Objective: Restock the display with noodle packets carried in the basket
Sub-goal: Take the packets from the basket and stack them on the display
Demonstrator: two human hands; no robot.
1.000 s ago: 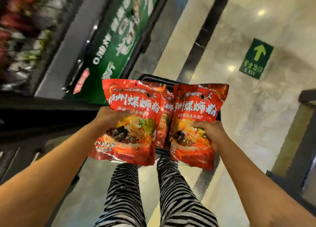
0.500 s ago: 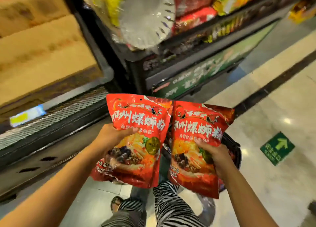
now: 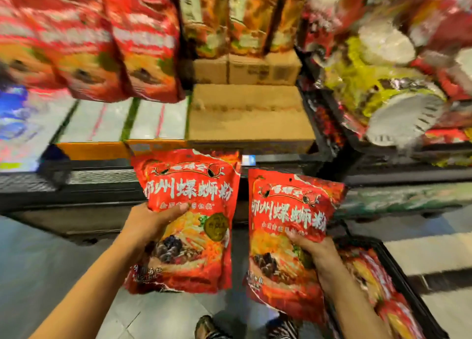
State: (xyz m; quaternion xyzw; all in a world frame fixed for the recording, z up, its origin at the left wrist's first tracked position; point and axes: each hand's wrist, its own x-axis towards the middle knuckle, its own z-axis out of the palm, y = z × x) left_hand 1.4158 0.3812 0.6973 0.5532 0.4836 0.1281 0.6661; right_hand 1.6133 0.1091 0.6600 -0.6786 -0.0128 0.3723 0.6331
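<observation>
Restock underway: left hand (image 3: 146, 227) grips one red noodle pkt (image 3: 189, 221), right hand (image 3: 318, 255) another (image 3: 286, 226), both held up facing display (image 3: 153, 44); basket (image 3: 408, 282) w/ more pkts sits at right. Next, likely: slot both upright among matching rows.

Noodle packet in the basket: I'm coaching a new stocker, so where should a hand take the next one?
Probably its long side edge at mid-height, coming from above through the open top of the basket: the noodle packet lies face up, a crinkled pouch. Thumb on the printed face, fingers behind, as the right hand grips the right packet.
</observation>
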